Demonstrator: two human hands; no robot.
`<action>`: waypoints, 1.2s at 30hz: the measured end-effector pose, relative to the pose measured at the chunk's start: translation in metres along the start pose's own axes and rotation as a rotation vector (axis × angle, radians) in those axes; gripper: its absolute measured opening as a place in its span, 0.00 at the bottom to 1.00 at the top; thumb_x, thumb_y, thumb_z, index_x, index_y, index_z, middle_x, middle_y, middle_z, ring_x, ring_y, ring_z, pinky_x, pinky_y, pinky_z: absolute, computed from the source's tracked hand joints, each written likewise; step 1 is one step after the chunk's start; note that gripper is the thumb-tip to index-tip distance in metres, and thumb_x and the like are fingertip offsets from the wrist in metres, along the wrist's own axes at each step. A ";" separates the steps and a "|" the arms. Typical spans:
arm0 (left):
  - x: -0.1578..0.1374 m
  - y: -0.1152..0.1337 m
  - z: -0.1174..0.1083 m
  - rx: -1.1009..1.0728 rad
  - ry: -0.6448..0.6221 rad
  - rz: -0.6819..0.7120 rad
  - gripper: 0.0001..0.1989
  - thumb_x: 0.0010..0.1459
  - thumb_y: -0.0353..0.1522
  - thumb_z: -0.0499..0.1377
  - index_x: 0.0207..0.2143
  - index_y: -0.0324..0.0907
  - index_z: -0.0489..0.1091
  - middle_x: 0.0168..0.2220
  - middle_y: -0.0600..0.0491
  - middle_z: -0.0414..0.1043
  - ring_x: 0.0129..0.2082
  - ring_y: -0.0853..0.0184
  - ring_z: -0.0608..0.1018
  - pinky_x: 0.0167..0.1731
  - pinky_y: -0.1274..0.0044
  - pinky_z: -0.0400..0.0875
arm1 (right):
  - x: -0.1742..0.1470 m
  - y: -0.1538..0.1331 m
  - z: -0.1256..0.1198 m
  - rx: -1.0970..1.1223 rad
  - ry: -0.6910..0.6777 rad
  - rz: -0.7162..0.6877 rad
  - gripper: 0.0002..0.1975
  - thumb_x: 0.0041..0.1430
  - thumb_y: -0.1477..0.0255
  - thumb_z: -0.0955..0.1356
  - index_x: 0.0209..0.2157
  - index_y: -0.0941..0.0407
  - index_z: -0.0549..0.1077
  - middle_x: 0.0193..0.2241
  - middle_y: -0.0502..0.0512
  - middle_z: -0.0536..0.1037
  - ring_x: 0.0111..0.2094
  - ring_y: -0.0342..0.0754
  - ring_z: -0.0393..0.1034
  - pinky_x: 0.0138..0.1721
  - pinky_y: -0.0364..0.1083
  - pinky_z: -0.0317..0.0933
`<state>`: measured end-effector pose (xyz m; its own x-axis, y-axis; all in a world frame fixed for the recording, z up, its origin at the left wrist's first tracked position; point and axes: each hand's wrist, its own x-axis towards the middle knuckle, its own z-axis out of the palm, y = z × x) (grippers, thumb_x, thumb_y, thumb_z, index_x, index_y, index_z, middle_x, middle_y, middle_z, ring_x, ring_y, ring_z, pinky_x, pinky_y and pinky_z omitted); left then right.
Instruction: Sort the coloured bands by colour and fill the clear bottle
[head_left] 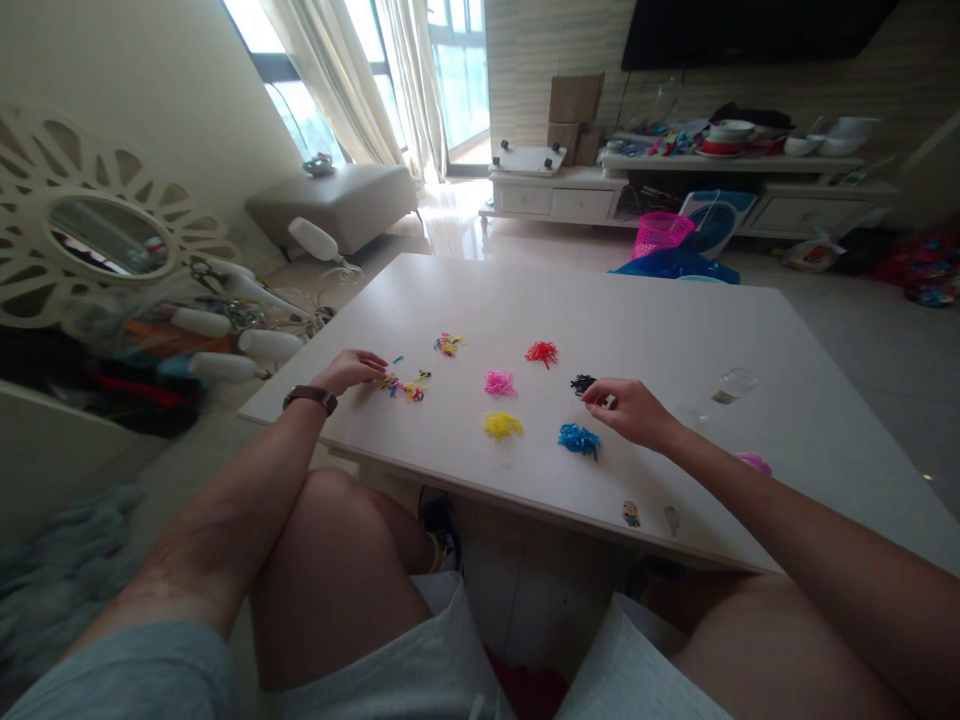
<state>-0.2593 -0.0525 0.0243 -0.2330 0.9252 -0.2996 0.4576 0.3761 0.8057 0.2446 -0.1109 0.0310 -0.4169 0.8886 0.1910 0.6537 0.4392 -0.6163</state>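
Observation:
On the white table (660, 320), my left hand (351, 370), with a dark watch at the wrist, reaches to a loose pile of mixed-colour rubber bands (409, 390). Its fingers are stretched out at the pile's left edge. My right hand (624, 408) is at the black rubber bands (581, 383), thumb and fingers pinched together; whatever they hold is hidden. Between the hands lie separate heaps of pink bands (499, 383), yellow bands (502, 426), red bands (541, 352) and blue bands (579, 440). Another mixed heap (448, 345) sits farther back.
A small clear container (735, 386) lies to the right, and a pink item (754, 463) is partly behind my right forearm. Near the front edge are a small yellow-and-blue figure (631, 514) and a key-like piece (672, 520). A pink basket (663, 236) stands beyond the table.

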 end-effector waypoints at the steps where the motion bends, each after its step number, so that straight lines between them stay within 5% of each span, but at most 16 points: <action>1: 0.000 0.001 0.001 -0.011 -0.010 0.001 0.20 0.19 0.30 0.72 0.23 0.39 0.77 0.25 0.49 0.78 0.30 0.62 0.77 0.29 0.77 0.68 | 0.000 0.001 0.000 -0.003 0.001 0.000 0.07 0.54 0.73 0.68 0.31 0.56 0.79 0.29 0.54 0.81 0.29 0.46 0.73 0.30 0.44 0.66; 15: 0.012 -0.001 0.012 -0.164 0.100 0.114 0.25 0.20 0.34 0.76 0.26 0.37 0.76 0.24 0.50 0.77 0.29 0.65 0.77 0.32 0.75 0.73 | 0.000 0.002 -0.002 -0.002 0.000 -0.005 0.07 0.54 0.73 0.68 0.32 0.56 0.80 0.30 0.54 0.81 0.29 0.46 0.73 0.31 0.44 0.66; 28: 0.029 -0.004 0.018 -0.191 0.070 0.138 0.28 0.22 0.39 0.78 0.29 0.35 0.76 0.27 0.48 0.78 0.31 0.64 0.79 0.33 0.74 0.76 | -0.001 0.002 -0.002 0.014 -0.011 -0.008 0.08 0.54 0.74 0.67 0.32 0.56 0.80 0.30 0.54 0.81 0.30 0.46 0.73 0.31 0.44 0.66; 36: 0.032 -0.006 0.020 -0.314 0.125 0.168 0.24 0.23 0.32 0.76 0.27 0.34 0.76 0.25 0.48 0.77 0.28 0.65 0.80 0.33 0.73 0.78 | -0.001 0.004 -0.001 0.014 -0.029 0.003 0.08 0.54 0.73 0.67 0.32 0.56 0.80 0.31 0.54 0.81 0.31 0.46 0.74 0.31 0.44 0.66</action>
<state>-0.2528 -0.0242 -0.0006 -0.2886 0.9521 -0.1007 0.2174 0.1676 0.9616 0.2476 -0.1099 0.0291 -0.4333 0.8855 0.1674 0.6462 0.4348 -0.6272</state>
